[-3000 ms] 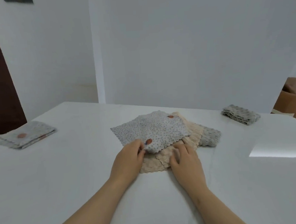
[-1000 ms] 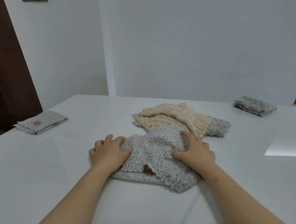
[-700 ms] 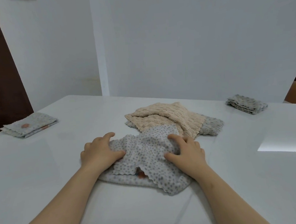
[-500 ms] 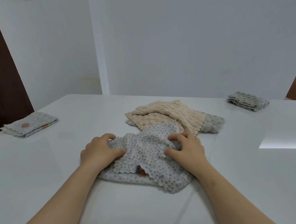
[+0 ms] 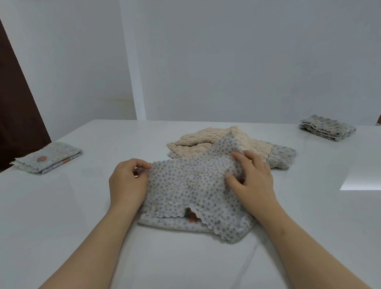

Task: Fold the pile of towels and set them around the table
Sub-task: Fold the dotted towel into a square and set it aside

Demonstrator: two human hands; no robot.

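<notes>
A grey dotted towel (image 5: 188, 189) lies half folded on the white table (image 5: 55, 221) in front of me. My left hand (image 5: 127, 185) pinches its far left edge. My right hand (image 5: 252, 178) grips its far right corner, which is lifted off the lower layer. Behind it sits the rest of the pile: a beige towel (image 5: 207, 141) on top of a grey textured towel (image 5: 280, 156). A folded dotted towel (image 5: 48, 157) rests at the table's left edge. A folded grey towel (image 5: 327, 127) rests at the far right.
White wall panels (image 5: 246, 50) stand right behind the table's far edge. A dark brown door (image 5: 1, 101) is at the left. A bright patch of light (image 5: 372, 181) lies on the table at the right.
The dotted towel was pulled off the pile toward me and folded over. Since half a second ago both hands have shifted to its far edge and raised the right corner.
</notes>
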